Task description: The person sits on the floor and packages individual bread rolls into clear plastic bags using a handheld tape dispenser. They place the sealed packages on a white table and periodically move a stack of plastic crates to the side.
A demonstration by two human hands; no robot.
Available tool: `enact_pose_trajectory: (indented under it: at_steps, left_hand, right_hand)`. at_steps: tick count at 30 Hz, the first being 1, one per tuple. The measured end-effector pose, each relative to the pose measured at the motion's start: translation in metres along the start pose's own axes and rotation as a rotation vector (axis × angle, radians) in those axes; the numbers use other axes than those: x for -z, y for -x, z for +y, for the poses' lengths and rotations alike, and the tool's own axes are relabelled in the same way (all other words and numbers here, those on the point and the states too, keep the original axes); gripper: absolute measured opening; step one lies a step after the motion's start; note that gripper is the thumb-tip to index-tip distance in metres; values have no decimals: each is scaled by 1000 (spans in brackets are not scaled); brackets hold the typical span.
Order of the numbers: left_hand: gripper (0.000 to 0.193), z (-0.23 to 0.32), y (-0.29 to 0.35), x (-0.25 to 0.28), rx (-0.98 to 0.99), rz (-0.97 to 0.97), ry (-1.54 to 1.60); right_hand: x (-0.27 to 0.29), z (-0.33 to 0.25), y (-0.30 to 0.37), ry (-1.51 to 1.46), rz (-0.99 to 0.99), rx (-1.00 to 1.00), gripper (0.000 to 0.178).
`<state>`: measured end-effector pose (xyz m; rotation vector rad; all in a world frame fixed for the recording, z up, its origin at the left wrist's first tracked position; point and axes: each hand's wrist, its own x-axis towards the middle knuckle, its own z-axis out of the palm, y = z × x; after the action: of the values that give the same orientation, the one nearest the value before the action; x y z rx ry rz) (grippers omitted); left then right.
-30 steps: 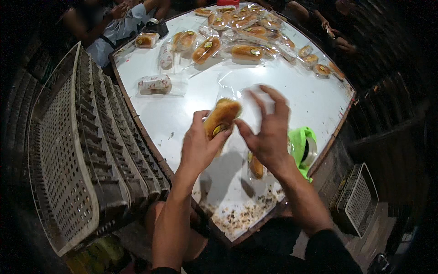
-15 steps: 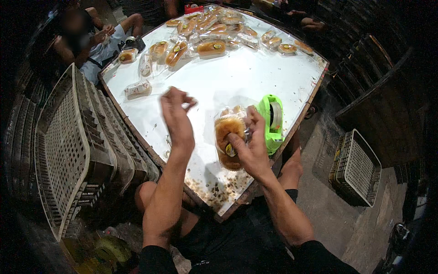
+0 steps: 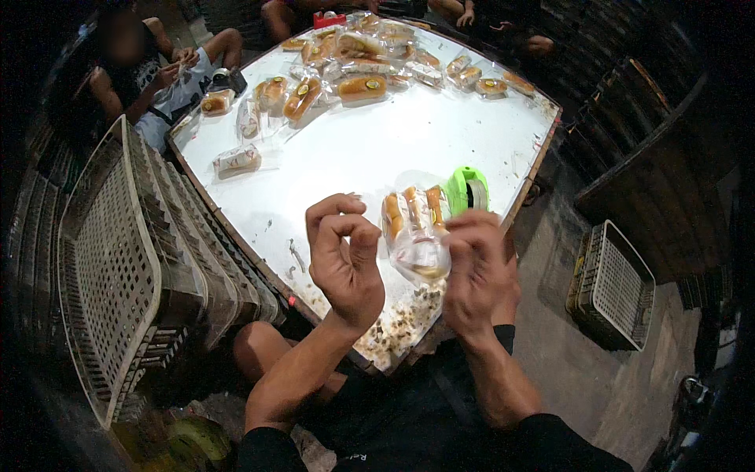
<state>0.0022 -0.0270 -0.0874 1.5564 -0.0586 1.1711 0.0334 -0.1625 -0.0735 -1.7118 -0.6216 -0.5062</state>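
Note:
A clear plastic pack of small golden bread rolls (image 3: 414, 211) lies on the white table between my hands, its gathered, shiny wrap toward me. My left hand (image 3: 346, 263) is just left of the pack, fingers curled in against the thumb; anything pinched there is too small or hidden to make out. On the other side, my right hand (image 3: 476, 275) is smeared by motion close to the pack's right edge, so its grip cannot be read. A bright green tape dispenser (image 3: 469, 185) stands just beyond it, partly covered by the fingers.
Several wrapped bread rolls (image 3: 362, 88) are heaped along the far side, and a single pack (image 3: 237, 161) lies at the left. A red dispenser (image 3: 329, 20) stands at the back. Stacked plastic crates (image 3: 118, 259) flank the table's left; another crate (image 3: 617, 287) is at right. A person (image 3: 149, 79) sits far left.
The bread pack has left my right hand's grasp and now rests on the table, turned. My left hand has come right and nearer to me; the right hand has shifted right and down.

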Motion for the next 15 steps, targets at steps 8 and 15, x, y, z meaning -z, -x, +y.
enact_pose_trajectory:
  at_steps: [8, 15]
  left_hand:
    - [52, -14, -1, -1, 93, -135, 106]
    - [22, -15, -33, 34, 126, -339, -218]
  right_hand:
    - [-51, -16, -15, -569, 188, -170, 21]
    - [-40, 11, -24, -362, -34, -226, 16]
